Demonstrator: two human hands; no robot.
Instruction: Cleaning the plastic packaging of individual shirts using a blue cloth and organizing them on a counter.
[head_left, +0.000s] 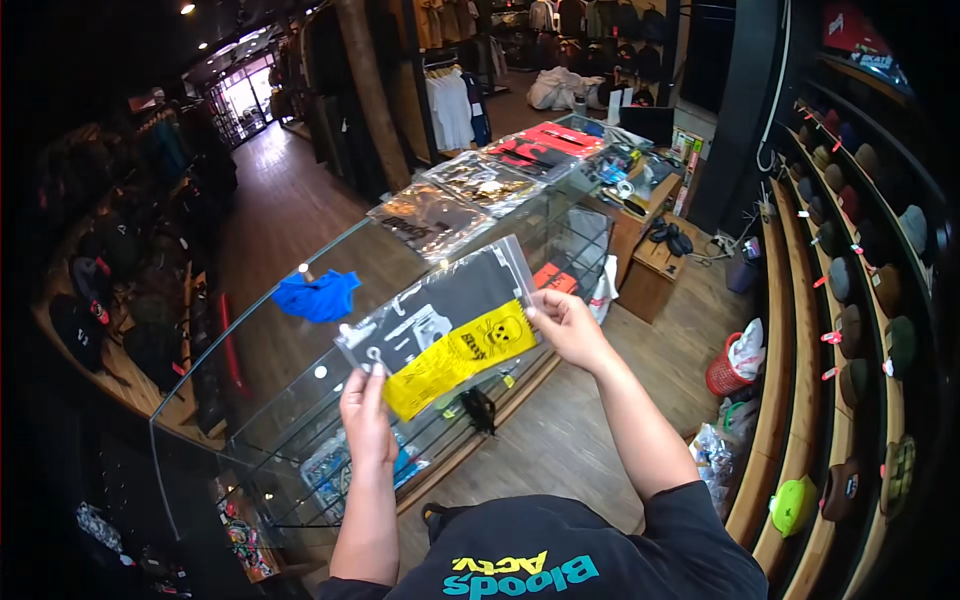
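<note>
My left hand (367, 409) pinches the lower left edge of a clear plastic bag holding a folded black garment (442, 300). The right edge of the same bag is gripped by my right hand (562, 326). A yellow printed band with a skull (461, 360) runs along the bag's near side. The bag is held tilted above a glass display counter (300, 390). Beyond it, several bagged garments (435, 217) lie on the counter top, some dark, some red. A crumpled blue cloth (319, 295) rests on the glass to the left.
Wooden shelves with caps (844, 330) curve along the right. A red basket (726, 367) and plastic bags (712, 457) stand on the floor before them. A wooden desk (649, 217) adjoins the counter's far end. White shirts (450, 109) hang behind it, and a wooden post (371, 97) rises beyond the counter.
</note>
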